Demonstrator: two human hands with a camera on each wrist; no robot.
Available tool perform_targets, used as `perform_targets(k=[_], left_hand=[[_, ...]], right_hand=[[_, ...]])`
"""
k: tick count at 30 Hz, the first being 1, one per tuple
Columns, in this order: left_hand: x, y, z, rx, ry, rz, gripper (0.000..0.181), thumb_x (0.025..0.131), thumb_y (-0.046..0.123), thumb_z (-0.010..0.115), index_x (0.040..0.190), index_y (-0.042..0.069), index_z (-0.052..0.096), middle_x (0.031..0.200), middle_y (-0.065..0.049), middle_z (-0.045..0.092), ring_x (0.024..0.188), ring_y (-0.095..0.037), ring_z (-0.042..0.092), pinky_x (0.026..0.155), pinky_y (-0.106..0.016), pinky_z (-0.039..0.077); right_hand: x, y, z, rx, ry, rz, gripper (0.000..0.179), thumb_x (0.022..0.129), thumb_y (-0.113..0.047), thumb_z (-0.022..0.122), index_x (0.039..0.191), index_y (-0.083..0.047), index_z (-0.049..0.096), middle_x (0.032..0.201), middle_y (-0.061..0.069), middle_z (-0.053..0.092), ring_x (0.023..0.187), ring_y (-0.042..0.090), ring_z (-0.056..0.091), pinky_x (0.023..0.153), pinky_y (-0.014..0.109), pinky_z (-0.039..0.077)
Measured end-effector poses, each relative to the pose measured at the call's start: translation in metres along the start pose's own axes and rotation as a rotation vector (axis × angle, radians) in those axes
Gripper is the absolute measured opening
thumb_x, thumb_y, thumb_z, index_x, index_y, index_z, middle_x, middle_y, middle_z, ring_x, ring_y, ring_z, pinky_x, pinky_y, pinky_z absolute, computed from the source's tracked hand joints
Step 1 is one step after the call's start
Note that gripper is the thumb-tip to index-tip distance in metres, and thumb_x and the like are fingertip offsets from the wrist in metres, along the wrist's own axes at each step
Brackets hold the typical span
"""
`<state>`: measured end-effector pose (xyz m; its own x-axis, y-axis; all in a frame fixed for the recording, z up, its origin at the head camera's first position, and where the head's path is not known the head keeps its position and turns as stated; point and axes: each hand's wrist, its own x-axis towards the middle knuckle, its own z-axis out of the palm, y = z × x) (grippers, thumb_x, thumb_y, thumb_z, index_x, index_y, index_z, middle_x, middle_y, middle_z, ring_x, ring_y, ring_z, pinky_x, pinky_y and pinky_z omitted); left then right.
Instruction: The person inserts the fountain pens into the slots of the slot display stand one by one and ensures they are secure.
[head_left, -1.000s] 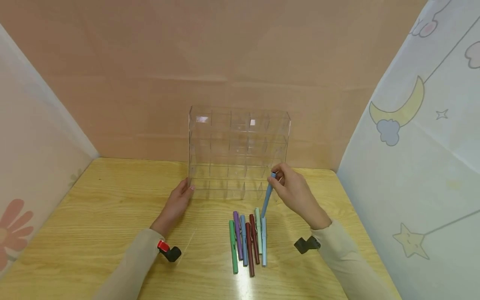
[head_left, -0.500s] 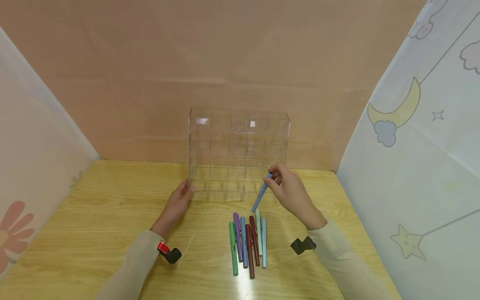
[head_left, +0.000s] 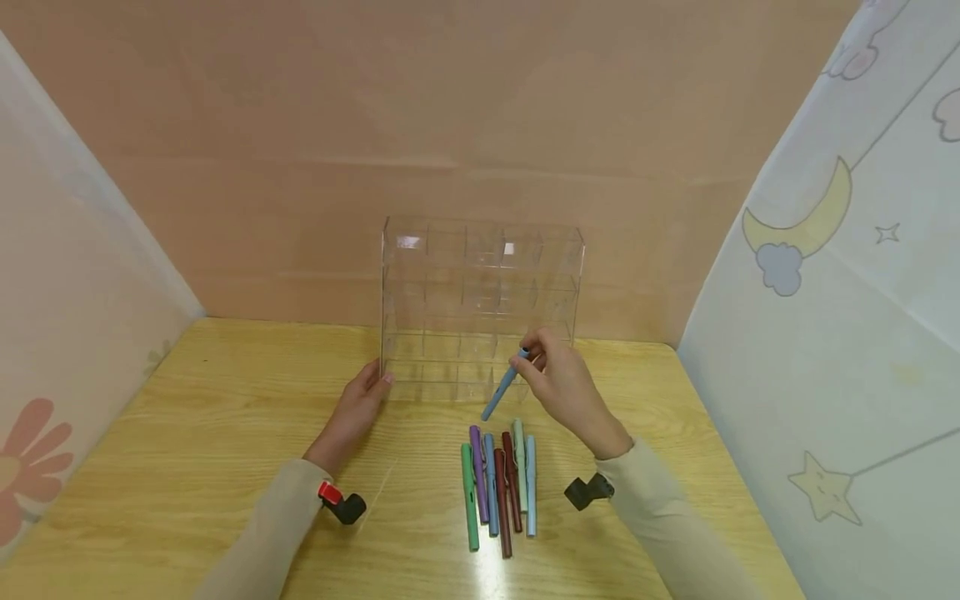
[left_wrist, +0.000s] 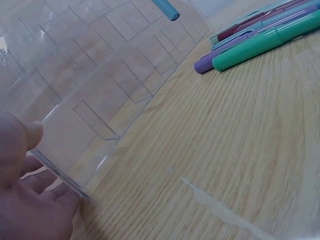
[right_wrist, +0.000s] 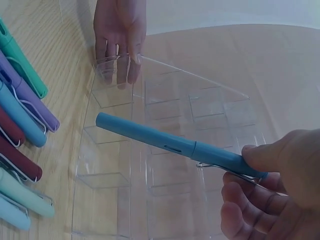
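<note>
A clear acrylic pen rack (head_left: pixel 442 342) with rows of small compartments stands upright at the back of the table. My left hand (head_left: pixel 358 400) grips its lower left edge, thumb in front and fingers round the outside of the side wall (left_wrist: pixel 55 172). Between thumb and fingers, my right hand (head_left: pixel 566 379) pinches a blue fountain pen (right_wrist: pixel 150 136) by its capped end. The clip faces the fingers, and the barrel slants down to the left in front of the rack's lower rows. In the left wrist view only the tip of this pen (left_wrist: pixel 166 9) shows.
Several pens lie side by side in front of the rack: a green pen (head_left: pixel 470 500), a purple pen (head_left: pixel 478 475), another blue pen (head_left: pixel 491 487), dark red pens (head_left: pixel 503 508), a pale green pen (head_left: pixel 520 467) and a light blue pen (head_left: pixel 531 487). Cloth walls enclose the wooden table (head_left: pixel 225 433).
My right hand has moved left along the front of the rack with the blue pen, whose lower end has swung further left. My left hand keeps its grip on the rack's edge.
</note>
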<state>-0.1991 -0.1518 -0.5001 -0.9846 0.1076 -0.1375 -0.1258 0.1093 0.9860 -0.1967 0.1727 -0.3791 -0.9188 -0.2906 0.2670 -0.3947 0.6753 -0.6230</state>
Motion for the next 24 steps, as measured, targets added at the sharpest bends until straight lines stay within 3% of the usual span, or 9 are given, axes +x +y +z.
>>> perform_targets(k=[11,24], left_hand=[[-0.001,0.004,0.002,0.010,0.014,0.002,0.062,0.118,0.026,0.039,0.171,0.004,0.016,0.174,-0.024,0.030,0.162,-0.039,0.033,0.133,-0.057,0.026],[-0.004,0.003,0.002,0.003,0.016,0.009,0.062,0.118,0.028,0.040,0.170,0.004,0.018,0.174,-0.024,0.031,0.162,-0.039,0.033,0.133,-0.058,0.026]], right_hand=[[0.005,-0.003,0.012,0.025,0.028,-0.010,0.022,0.104,-0.018,0.072,0.119,-0.005,0.063,0.100,0.009,0.075,0.082,0.019,0.064,0.068,0.025,0.051],[0.013,-0.012,0.022,0.077,0.103,-0.099,0.025,0.103,-0.017,0.072,0.121,-0.002,0.064,0.104,0.011,0.074,0.084,0.020,0.066,0.065,0.023,0.051]])
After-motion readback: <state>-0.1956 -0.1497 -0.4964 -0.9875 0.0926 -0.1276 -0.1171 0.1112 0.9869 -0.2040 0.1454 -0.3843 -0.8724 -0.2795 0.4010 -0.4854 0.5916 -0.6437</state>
